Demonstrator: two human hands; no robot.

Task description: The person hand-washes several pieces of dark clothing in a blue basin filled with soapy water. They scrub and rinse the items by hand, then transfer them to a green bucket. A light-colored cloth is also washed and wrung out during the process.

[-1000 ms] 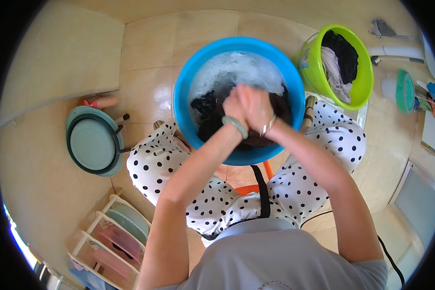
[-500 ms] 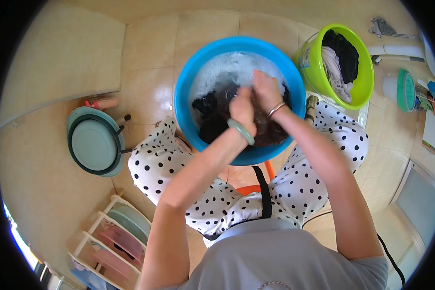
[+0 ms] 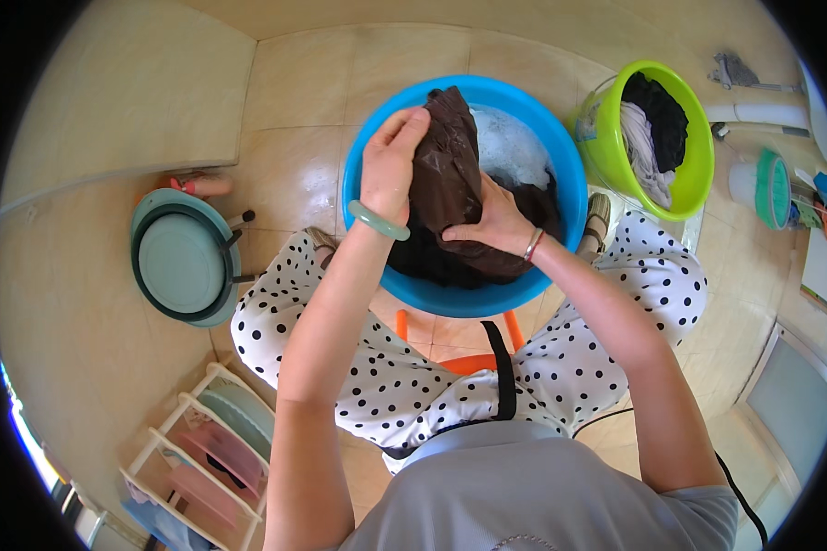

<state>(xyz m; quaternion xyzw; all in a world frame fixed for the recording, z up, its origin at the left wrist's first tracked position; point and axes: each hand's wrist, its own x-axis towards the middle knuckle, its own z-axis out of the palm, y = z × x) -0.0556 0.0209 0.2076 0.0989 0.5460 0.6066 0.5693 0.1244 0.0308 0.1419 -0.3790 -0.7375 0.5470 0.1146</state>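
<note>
A dark brown wet garment is raised out of the blue basin, its lower part still inside. My left hand, with a pale green bangle at the wrist, is closed on its upper left edge. Lower down, my right hand grips the cloth with the thumb lying across its front. Soapy water with white foam shows at the basin's right. Black wet cloth lies in the near part of the basin, partly hidden by the garment and my hands.
Right of the basin stands a lime green bucket holding black and pale clothes. Collapsible grey-green basins lean at the left wall, above a white rack. An orange stool is between my legs.
My hands have moved apart, the left going up and leftward, the right lower. The brown garment has come up out of the foamy water between them.
</note>
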